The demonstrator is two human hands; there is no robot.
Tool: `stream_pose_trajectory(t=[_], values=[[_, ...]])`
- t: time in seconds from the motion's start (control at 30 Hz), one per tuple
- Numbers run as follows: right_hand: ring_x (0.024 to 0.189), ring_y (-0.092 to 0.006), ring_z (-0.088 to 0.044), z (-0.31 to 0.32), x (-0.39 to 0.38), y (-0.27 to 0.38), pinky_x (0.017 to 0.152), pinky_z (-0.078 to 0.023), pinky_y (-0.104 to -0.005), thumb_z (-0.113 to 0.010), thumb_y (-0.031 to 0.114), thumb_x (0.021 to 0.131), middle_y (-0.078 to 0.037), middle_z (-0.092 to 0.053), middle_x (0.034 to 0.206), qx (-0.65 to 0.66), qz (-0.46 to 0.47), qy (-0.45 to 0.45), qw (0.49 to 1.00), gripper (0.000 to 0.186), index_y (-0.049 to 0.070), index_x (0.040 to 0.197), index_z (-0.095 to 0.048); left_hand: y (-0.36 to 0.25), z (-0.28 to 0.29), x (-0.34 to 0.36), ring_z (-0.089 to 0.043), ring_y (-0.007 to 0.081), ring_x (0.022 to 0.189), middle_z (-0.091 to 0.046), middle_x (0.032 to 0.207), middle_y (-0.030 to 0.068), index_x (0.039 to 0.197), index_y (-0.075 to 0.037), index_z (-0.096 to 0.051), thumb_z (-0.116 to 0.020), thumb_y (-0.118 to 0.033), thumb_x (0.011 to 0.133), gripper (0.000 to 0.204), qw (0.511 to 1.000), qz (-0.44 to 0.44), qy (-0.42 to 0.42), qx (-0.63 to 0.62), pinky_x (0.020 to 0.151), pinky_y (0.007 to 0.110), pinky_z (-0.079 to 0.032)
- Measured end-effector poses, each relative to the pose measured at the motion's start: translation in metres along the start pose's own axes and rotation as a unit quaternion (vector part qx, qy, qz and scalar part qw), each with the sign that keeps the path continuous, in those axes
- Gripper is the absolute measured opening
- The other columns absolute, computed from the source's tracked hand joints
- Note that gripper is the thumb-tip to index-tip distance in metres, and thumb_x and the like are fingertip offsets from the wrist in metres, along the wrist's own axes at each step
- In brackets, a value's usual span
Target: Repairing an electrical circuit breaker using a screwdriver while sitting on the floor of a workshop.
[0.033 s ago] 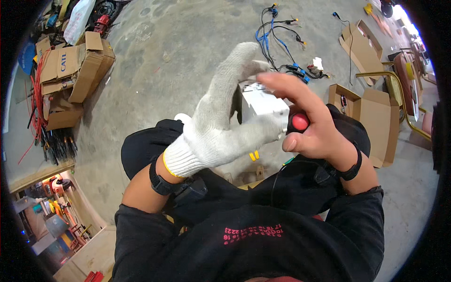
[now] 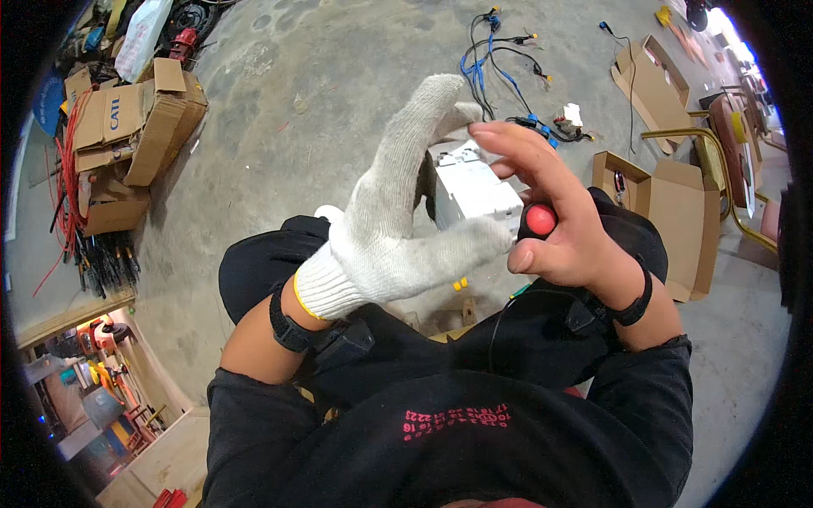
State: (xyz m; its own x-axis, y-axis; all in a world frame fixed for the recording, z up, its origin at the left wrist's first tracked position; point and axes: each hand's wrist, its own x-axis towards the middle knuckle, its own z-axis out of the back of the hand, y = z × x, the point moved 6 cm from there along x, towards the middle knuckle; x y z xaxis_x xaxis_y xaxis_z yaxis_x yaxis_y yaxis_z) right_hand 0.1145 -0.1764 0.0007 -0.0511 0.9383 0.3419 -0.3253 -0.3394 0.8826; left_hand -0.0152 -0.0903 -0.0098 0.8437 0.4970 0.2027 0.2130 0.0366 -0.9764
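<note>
My left hand (image 2: 385, 216), in a white knitted glove, grips a white box-shaped electrical module (image 2: 478, 188) in front of my knees. Thumb and fingers lie along its two sides, and dark gaps show at its left. My bare right hand (image 2: 572, 207) curls around a black handle-like piece with a round red end (image 2: 540, 220), close against the module's right side. Its shaft or far end, if any, is hidden. The right fingertips reach over to the module's far corner. Just below the gloved hand, two small yellow tips (image 2: 460, 284) show.
Blue and black cables with yellow connectors (image 2: 500, 63) lie on the concrete floor ahead. To the right are an open cardboard box (image 2: 677, 212), another carton (image 2: 652, 80) and a gold-framed chair (image 2: 720, 161). Torn cartons (image 2: 140, 127) and red wires (image 2: 68, 161) are at the left.
The module has tilted slightly between my hands, showing more of its upper face. My right fingers have shifted a little; both hands keep their hold.
</note>
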Motion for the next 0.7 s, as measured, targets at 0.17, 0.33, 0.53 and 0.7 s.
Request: stream_pose_trajectory(t=[0.17,0.33,0.53,0.7], values=[[0.108,-0.0259,-0.055,0.001,-0.002,-0.001,0.096,-0.044,-0.0367,-0.085,0.042,0.065,-0.019,-0.043,0.140,0.002,-0.027,0.026,0.999,0.097,0.004,0.142,-0.040,-0.009,-0.004,0.002,-0.037,0.0299,0.135,-0.029,0.149,0.0190,0.152,-0.006,-0.006,-0.085,-0.018,0.066,0.117,0.992,-0.091,0.043,0.080,0.108,0.045,-0.037],[0.132,-0.0249,-0.041,0.001,-0.001,0.000,0.107,-0.035,-0.0399,-0.082,0.027,0.067,-0.015,-0.031,0.151,0.022,-0.055,0.069,0.996,0.099,0.000,0.147,-0.029,-0.012,-0.010,0.003,-0.033,0.0298,0.138,-0.025,0.151,0.0197,0.152,-0.005,-0.007,-0.088,-0.018,0.062,0.122,0.991,-0.107,0.063,0.051,0.111,0.046,-0.033],[0.134,-0.0246,-0.042,0.006,-0.004,-0.001,0.102,-0.044,-0.0374,-0.078,0.011,0.063,-0.016,-0.033,0.150,0.110,-0.052,0.021,0.992,0.096,0.002,0.145,-0.029,-0.009,-0.009,0.003,-0.030,0.0289,0.140,-0.025,0.152,0.0176,0.151,-0.003,-0.010,-0.090,-0.020,0.057,0.125,0.989,-0.067,0.073,0.108,0.114,0.043,-0.026],[0.125,-0.0200,-0.048,0.008,-0.014,-0.002,0.082,-0.048,-0.0254,-0.082,0.009,0.062,-0.009,-0.047,0.139,0.096,-0.066,-0.024,0.993,0.100,0.006,0.146,-0.028,0.001,-0.020,0.001,-0.029,0.0281,0.140,-0.029,0.151,0.0150,0.151,-0.003,-0.011,-0.091,-0.019,0.057,0.125,0.996,0.041,0.076,0.002,0.114,0.042,-0.025]])
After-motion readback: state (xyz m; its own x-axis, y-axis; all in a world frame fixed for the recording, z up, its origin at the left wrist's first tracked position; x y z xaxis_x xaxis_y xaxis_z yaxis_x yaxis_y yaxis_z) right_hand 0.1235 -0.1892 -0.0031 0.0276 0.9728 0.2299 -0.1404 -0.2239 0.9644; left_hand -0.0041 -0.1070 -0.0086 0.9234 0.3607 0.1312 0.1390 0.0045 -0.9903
